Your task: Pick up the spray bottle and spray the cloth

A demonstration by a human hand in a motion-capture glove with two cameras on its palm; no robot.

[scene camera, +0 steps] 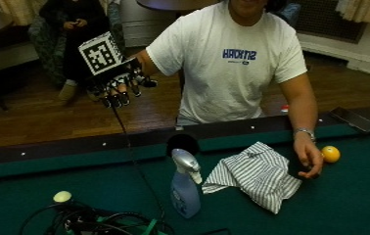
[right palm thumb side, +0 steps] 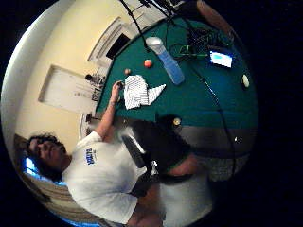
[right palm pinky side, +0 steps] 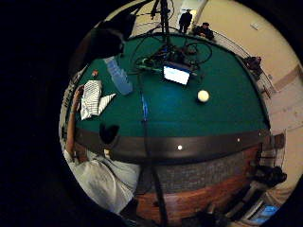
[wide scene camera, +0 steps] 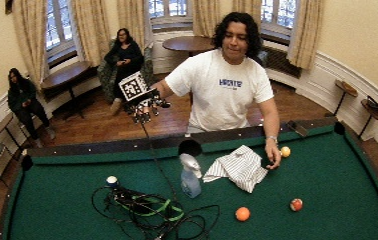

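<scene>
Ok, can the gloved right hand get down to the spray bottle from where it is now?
Probably yes. The gloved right hand hangs in the air off the table's edge, holding nothing, and the spray bottle stands upright on the felt with its top free. The cloth lies beside it, and only the glove's own cable crosses between.

The bench (scene camera: pixel 341 205) is green felt with a dark rail. The spray bottle (scene camera: pixel 185 191) is pale blue with a silver-grey head. The cloth (scene camera: pixel 257 174) is white with thin dark stripes. A yellow ball (scene camera: pixel 330 153) lies beside the bare hand (scene camera: pixel 309 159). The gloved hand (scene camera: pixel 121 88) is black.
</scene>
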